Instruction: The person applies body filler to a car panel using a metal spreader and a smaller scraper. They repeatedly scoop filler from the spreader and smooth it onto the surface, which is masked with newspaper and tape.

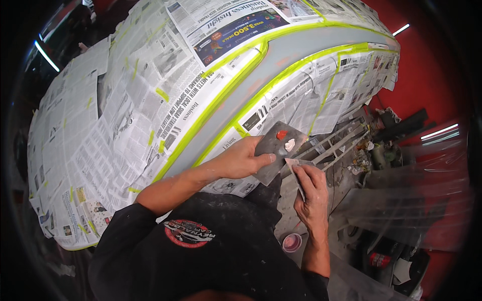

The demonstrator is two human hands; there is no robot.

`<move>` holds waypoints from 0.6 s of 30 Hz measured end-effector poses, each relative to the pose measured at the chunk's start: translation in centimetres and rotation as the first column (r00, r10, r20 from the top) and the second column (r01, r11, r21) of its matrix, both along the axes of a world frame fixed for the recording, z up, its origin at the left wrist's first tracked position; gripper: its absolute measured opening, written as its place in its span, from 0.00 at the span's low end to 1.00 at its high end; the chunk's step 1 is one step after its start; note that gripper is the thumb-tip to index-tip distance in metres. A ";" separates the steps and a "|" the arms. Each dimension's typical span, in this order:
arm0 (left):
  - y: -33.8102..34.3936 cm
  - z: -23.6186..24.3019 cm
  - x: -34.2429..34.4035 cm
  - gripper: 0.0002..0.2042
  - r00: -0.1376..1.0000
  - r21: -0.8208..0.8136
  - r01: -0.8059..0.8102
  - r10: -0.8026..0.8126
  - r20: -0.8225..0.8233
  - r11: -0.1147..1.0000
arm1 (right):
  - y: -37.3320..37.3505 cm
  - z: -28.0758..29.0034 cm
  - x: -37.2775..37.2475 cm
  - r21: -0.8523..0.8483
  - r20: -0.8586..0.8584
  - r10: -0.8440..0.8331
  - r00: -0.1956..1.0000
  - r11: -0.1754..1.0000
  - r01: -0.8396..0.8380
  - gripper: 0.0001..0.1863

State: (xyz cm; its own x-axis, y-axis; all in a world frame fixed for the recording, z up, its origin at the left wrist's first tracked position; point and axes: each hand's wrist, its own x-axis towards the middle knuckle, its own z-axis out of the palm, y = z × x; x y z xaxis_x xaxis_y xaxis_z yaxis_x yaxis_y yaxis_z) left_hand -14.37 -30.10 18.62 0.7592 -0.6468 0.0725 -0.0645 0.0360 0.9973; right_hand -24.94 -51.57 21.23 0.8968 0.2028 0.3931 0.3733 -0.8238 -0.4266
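**Filler board in left hand, spreader in right, beside masked car body**

Left hand grips a flat grey mixing board by its lower left edge, thumb on top, fingers closed under it. Board is tilted, held in the air just off the masked panel, near its lower right side. On the board: a red blob and a whitish blob, just beside each other, not mixed, toward the board's upper right part.

Right hand is closed around a small flat spreader; the blade tip sits at the board's lower right edge, touching or nearly so, cannot tell which. Fingers curled over the spreader, thumb side facing the board.

Car body panel fills the upper left, covered in newspaper sheets held with yellow-green masking tape. A bare grey strip runs between two tape lines from the top right down toward the left hand; faint orange-pink patches on it.

Below the right hand, on the floor, a small round pink-rimmed tin. To the right, a cluttered rack with cans and bottles, blurred. Clear plastic sheeting at right, red wall behind. Person wears a dark shirt with a round red print.
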 end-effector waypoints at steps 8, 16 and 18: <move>1.2 5.2 0.7 0.14 0.940 -0.333 -0.339 0.328 -0.091 0.880 | -1.3 -4.8 -0.2 -0.035 -0.271 0.073 0.960 0.996 -0.086 0.32; -1.3 -0.1 -0.6 0.17 0.798 -0.434 -0.508 0.218 -0.561 0.744 | -0.5 -1.0 1.2 0.988 -0.154 0.030 0.988 -0.009 0.154 0.25; -1.4 -1.0 -0.9 0.20 0.759 -0.422 -0.554 0.227 -0.611 0.718 | -1.0 -3.2 0.7 0.972 -0.211 -0.042 0.977 -0.115 0.205 0.23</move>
State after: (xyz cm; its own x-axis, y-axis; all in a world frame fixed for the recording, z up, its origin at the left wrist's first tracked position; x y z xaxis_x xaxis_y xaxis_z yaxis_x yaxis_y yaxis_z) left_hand -15.31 -31.46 17.64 0.9591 -0.2446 -0.1423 0.2730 0.6676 0.6926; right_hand -24.23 -52.60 18.02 0.8916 -0.4516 -0.0329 0.2238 0.5027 -0.8350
